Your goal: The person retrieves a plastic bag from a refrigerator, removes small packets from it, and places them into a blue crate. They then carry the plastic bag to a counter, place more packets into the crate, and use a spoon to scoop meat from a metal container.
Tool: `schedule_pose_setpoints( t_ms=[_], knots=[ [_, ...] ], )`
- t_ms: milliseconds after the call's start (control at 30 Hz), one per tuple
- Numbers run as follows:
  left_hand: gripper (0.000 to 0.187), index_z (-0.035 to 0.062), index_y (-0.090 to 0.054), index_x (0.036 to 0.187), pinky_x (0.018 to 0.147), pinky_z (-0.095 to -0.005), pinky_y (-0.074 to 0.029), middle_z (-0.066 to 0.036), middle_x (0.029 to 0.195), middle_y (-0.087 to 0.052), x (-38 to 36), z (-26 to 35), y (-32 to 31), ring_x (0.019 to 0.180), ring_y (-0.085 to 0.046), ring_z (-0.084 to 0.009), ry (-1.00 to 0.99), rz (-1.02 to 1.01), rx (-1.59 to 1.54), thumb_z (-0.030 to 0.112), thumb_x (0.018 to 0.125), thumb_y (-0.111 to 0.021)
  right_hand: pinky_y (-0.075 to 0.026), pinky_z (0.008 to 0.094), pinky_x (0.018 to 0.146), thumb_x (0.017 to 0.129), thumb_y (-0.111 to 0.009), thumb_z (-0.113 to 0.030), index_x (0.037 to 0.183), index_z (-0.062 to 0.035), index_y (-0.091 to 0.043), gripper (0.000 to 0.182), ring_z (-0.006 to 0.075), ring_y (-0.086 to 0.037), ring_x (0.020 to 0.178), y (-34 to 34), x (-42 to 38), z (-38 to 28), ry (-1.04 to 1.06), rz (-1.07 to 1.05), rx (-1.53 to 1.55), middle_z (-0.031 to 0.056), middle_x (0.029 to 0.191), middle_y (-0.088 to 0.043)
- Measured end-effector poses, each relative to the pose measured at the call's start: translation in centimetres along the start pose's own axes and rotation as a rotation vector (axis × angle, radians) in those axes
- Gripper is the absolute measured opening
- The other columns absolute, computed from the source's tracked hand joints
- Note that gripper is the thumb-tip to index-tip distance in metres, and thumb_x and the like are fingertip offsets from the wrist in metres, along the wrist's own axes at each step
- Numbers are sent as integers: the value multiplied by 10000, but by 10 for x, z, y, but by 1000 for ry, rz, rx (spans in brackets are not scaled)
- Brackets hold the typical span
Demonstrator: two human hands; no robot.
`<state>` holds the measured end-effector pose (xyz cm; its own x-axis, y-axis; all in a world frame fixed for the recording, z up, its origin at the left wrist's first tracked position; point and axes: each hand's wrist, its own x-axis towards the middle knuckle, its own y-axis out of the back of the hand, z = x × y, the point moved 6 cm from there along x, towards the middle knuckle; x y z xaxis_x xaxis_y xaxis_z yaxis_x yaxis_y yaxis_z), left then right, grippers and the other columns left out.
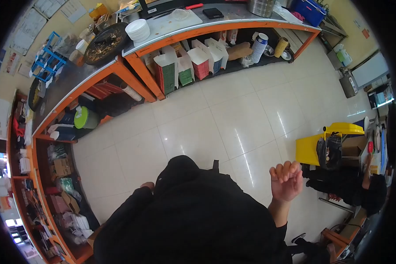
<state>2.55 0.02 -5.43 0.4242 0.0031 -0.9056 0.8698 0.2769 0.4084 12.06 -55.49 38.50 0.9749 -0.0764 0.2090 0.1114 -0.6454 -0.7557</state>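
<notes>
My right hand (287, 180) is raised in the air over the floor, palm facing up, with the fingers curled in loosely. Nothing shows in it. My left hand (148, 185) barely emerges from its black sleeve at my side, so its fingers are hidden. Neither hand touches any object that I can see. The thing nearest my right hand is a yellow bin (308, 150) with a black liner, standing open to the right.
An orange-framed counter (180, 35) curves along the front and left, carrying a stack of white plates (137, 30) and a black tray of food (104, 44). Open boxes (198, 64) sit on its lower shelf. Tiled floor (193, 119) lies ahead. A person in black (361, 189) is at the right.
</notes>
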Motion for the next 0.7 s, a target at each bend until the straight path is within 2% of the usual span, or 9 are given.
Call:
schedule_pose_setpoints(
  t_ms=[100,167,233,500,533,600,633,667,700],
  knots=[
    [320,27,-680,972,849,-436,-482,-215,1037,-635,-18,26,69,1015,-596,-349,27,42,171,284,837,-545,-365,309,677,956,-421,-273,936,-73,-506,219,127,-426,668,-8,-2,21,46,63,-20,20,736,-467],
    [281,11,-671,899,827,-439,-481,-208,971,-646,30,20,75,952,-603,-368,-343,206,454,253,823,-551,-366,308,678,957,-414,-259,933,-72,-505,210,127,-423,662,-15,-15,39,62,151,12,18,732,-464],
    [257,55,-648,968,836,-415,-483,-187,970,-651,2,56,115,942,-606,-357,-365,353,-58,256,828,-569,-381,313,697,955,-417,-252,931,-73,-509,203,130,-436,669,-25,-38,55,83,250,24,16,741,-476],
    [266,50,-633,1022,789,-372,-494,-181,969,-655,71,93,160,899,-623,-330,-545,18,-42,239,842,-582,-405,320,664,935,-463,-246,918,-67,-539,194,131,-464,666,-58,-175,104,279,748,69,17,728,-498],
    [256,17,-642,954,776,-403,-495,-199,951,-645,68,90,167,893,-617,-338,-594,80,116,223,858,-524,-407,318,660,932,-471,-241,922,-66,-542,190,132,-468,666,-65,-197,106,316,799,107,18,728,-502],
    [287,0,-647,883,767,-436,-491,-210,939,-636,117,75,155,886,-607,-355,-855,171,990,210,867,-452,-418,312,660,925,-486,-224,934,-62,-546,172,132,-479,669,-76,-248,102,416,859,59,18,729,-511],
    [305,6,-652,856,758,-470,-485,-205,936,-634,113,80,159,881,-602,-357,-752,197,1023,203,865,-418,-424,310,660,921,-493,-215,941,-61,-548,165,132,-485,670,-82,-282,101,503,905,33,18,730,-515],
    [272,33,-661,860,742,-476,-486,-191,900,-639,105,70,167,857,-608,-344,-914,131,1365,206,841,-452,-422,305,655,916,-497,-213,941,-72,-553,154,126,-482,662,-86,-304,109,539,964,41,11,720,-514],
    [224,58,-657,820,707,-481,-487,-174,860,-644,86,81,162,812,-619,-328,-954,122,1314,200,816,-483,-421,301,650,911,-500,-212,942,-84,-559,144,119,-479,655,-89,-334,107,593,1035,23,4,709,-514]
  ],
)
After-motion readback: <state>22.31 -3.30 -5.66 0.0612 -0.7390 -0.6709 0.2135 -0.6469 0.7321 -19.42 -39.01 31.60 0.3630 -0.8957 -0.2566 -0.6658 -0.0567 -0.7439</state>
